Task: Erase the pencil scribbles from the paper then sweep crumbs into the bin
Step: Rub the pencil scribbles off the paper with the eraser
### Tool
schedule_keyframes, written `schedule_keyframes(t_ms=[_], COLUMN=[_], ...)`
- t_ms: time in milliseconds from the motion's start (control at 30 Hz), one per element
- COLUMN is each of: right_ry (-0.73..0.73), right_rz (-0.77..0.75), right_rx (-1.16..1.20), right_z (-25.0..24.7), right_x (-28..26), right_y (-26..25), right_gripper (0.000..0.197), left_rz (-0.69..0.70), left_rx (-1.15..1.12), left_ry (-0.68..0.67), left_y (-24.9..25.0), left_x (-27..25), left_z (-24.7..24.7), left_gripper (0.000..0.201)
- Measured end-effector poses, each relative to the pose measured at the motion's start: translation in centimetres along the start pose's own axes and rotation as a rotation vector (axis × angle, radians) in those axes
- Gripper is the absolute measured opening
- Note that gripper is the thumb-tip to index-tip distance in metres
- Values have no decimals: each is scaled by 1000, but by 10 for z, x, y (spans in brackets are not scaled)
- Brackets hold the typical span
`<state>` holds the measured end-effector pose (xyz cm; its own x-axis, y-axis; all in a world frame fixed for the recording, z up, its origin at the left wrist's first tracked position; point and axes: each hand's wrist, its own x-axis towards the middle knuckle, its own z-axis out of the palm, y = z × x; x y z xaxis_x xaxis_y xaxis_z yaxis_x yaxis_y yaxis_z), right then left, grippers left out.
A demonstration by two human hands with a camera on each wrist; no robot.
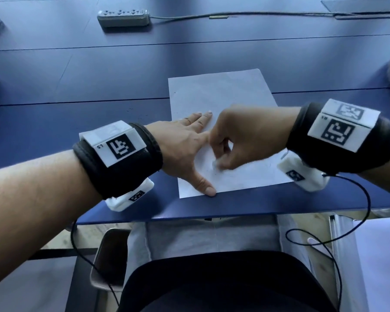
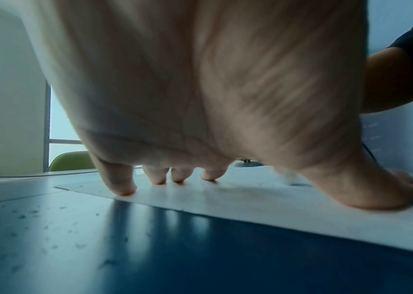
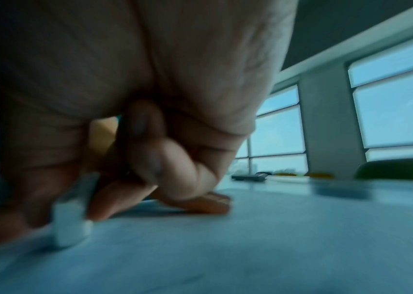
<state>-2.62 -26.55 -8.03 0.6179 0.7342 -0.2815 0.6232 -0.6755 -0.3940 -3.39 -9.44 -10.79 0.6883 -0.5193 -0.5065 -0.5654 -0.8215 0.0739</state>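
A white sheet of paper (image 1: 221,93) lies on the blue table (image 1: 77,82) near its front edge. My left hand (image 1: 187,143) lies spread flat on the sheet's left side, fingertips (image 2: 122,189) and thumb pressing it down. My right hand (image 1: 241,140) pinches a small white eraser (image 1: 214,164) against the lower middle of the paper (image 3: 250,248). The eraser (image 3: 70,226) shows blurred between thumb and fingers in the right wrist view. Faint pencil marks lie around the eraser. No bin is in view.
A grey power strip (image 1: 123,18) with its cable (image 1: 245,14) lies at the back of the table. Dark crumbs (image 1: 133,109) dot the table left of the paper. A chair (image 1: 109,255) stands under the front edge. Black wrist cables (image 1: 347,221) hang down.
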Motion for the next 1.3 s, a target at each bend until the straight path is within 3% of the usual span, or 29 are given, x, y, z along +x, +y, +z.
schedule_keyframes(t_ms=[100, 233, 367, 400, 533, 700, 867, 1000, 1167, 1300], right_ry=[-135, 59, -176, -162, 115, -154, 64, -163, 78, -132], right_rz=[-8, 73, 27, 36, 144, 81, 158, 87, 130, 23], right_rx=[51, 0, 67, 68, 22, 101, 82, 131, 48, 94], right_z=[0, -13, -3, -5, -21, -10, -21, -8, -13, 3], right_x=[0, 6, -4, -4, 6, -5, -3, -14, -7, -15], right_y=[-2, 16, 1, 4, 28, 8, 26, 7, 18, -1], right_gripper=[14, 12, 13, 13, 17, 17, 16, 16, 14, 14], left_rz=[-10, -5, -18, -20, -37, -38, -45, -41, -38, -36], left_rx=[-1, 6, 1, 1, 8, 6, 21, 20, 13, 9], left_ry=[-6, 6, -26, -28, -32, -40, -43, -50, -47, -49], left_y=[-1, -1, 0, 0, 1, 2, 3, 2, 3, 5], left_x=[1, 2, 1, 1, 1, 1, 1, 1, 2, 0], left_z=[0, 1, -1, -1, -2, -1, -3, -2, -2, -3], left_gripper=[136, 142, 140, 140, 144, 145, 145, 146, 149, 145])
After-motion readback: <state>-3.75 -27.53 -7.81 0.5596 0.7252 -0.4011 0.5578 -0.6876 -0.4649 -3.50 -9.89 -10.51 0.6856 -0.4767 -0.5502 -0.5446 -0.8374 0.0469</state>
